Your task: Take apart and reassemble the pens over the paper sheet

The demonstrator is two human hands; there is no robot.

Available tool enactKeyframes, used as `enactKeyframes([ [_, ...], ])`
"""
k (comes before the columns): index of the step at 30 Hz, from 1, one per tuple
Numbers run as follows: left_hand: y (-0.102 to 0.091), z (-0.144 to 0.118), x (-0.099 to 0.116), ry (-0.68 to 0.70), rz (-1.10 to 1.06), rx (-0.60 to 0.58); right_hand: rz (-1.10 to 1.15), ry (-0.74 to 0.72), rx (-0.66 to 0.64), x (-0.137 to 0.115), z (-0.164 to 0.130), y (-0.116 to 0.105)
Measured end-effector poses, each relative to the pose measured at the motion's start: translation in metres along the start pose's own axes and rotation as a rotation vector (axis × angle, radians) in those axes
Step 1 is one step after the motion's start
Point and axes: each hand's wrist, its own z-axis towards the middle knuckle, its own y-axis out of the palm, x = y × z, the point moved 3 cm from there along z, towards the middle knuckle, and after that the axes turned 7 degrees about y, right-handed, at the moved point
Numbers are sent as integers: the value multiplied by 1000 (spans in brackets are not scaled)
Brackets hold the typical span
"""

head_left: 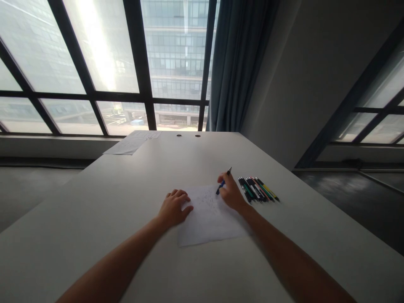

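Observation:
A white sheet of paper (208,227) lies on the white table, with small dark marks on its upper part. My left hand (174,207) rests over the sheet's left edge, fingers apart and thumb stretched onto the paper. Over the upper right of the sheet, my right hand (231,192) grips a pen (222,184), dark with a blue section. The pen slants, its lower end at or just above the paper; contact is hard to tell. Just right of that hand, several pens (257,189) with black, green, white, orange and yellow parts lie side by side.
The long white table (94,210) reaches toward large windows. More paper sheets (128,146) lie at its far left corner. Two round holes (188,135) sit near the far edge. A blue-grey curtain (240,63) hangs behind the table, beside a wall (284,97) on the right.

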Motion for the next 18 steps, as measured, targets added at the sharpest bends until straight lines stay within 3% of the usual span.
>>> enactKeyframes([
  [3, 1, 0, -2, -24, 23, -2, 51, 189, -12, 34, 17, -36],
  [5, 1, 0, -5, -49, 40, 11, -89, 274, 16, 65, 24, -67],
  [10, 1, -1, -12, -94, 94, 23, -521, 520, -122, 144, 17, -129],
  [14, 0, -1, -17, -130, 126, 41, -639, 645, -285, 187, 1, -143],
  [18, -1, -2, -20, -161, 148, 27, -567, 599, -339, 208, -7, -136],
])
